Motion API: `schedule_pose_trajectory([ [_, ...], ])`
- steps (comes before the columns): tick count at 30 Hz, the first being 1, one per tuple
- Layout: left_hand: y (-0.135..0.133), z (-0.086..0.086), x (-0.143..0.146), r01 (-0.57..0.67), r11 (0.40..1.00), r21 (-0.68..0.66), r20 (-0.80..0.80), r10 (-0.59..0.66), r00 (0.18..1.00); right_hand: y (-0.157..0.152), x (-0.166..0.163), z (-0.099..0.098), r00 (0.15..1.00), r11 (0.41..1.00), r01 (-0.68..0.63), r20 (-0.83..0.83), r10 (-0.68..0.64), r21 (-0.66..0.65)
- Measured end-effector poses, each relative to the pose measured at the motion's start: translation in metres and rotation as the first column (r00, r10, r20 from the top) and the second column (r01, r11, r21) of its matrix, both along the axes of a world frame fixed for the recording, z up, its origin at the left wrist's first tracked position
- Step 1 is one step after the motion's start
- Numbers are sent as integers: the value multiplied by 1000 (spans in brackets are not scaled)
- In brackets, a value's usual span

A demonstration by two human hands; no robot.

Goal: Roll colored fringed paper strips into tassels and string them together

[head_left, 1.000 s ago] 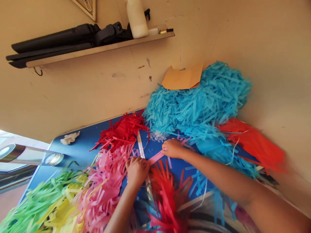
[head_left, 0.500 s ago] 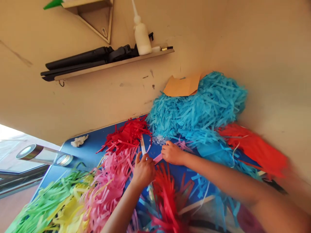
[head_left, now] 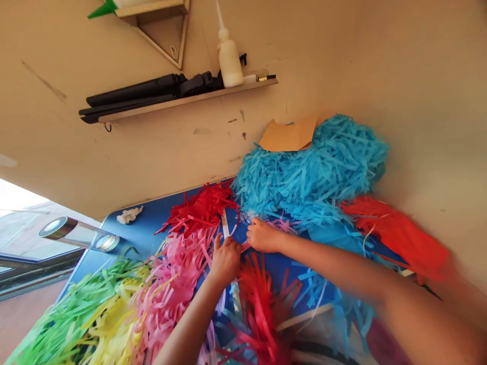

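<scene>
A short pink paper strip [head_left: 245, 246] runs between my two hands over the blue table. My left hand [head_left: 225, 261] is closed on its left end, and my right hand [head_left: 262, 236] pinches the other end. Left of my left hand lies a heap of pink shredded paper [head_left: 173, 279]. A bunch of red strips [head_left: 261, 309] sits just below my hands, and a darker red pile [head_left: 203, 207] lies beyond them. Behind my right hand rises a large blue fringed paper mass [head_left: 304, 175].
Green [head_left: 83, 304] and yellow paper strips [head_left: 117, 319] cover the left side. A clear bottle [head_left: 79, 234] lies at the table's left edge near crumpled white tissue [head_left: 130, 215]. Orange card [head_left: 288, 136] rests on the blue mass. A wall shelf [head_left: 190, 99] holds a white squeeze bottle [head_left: 230, 61].
My right hand has come slightly left, nearer my left hand, and less of the pink strip shows between them. The view has shifted a little.
</scene>
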State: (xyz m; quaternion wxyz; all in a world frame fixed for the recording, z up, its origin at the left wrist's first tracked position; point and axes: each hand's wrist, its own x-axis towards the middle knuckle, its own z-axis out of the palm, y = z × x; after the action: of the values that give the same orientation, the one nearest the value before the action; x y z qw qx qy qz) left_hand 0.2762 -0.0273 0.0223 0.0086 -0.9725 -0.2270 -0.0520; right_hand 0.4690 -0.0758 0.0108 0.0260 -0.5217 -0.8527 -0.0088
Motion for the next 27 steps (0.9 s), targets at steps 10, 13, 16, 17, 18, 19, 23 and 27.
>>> schedule_pose_trajectory([
  [10, -4, -13, 1, -109, 994, 18, 99, 107, 989, -9, -6, -3, 979, 982, 185, -76, -187, -27],
  [13, -6, -17, -5, -126, 992, 1, 121, 125, 985, -16, -16, -5, 980, 987, 157, -130, -153, 19],
  [16, -11, -18, -17, -110, 993, -36, 133, 114, 985, -24, -14, -13, 975, 989, 144, -176, -139, 16],
  [17, -12, -19, -21, -105, 993, -53, 136, 111, 984, -27, -9, -17, 970, 988, 154, -192, -150, 3],
  [18, -13, -21, -26, -105, 992, -72, 141, 114, 983, -29, -4, -20, 963, 986, 169, -213, -167, -9],
  [19, -12, -23, -30, -114, 989, -90, 147, 127, 981, -32, 2, -23, 952, 981, 192, -239, -191, -22],
  [23, -6, -32, -37, -205, 966, -158, 178, 232, 956, -35, 24, -34, 882, 942, 321, -331, -335, -97],
  [27, 1, -34, -33, -262, 946, -189, 182, 296, 938, -29, 33, -36, 829, 907, 382, -367, -421, -178],
])
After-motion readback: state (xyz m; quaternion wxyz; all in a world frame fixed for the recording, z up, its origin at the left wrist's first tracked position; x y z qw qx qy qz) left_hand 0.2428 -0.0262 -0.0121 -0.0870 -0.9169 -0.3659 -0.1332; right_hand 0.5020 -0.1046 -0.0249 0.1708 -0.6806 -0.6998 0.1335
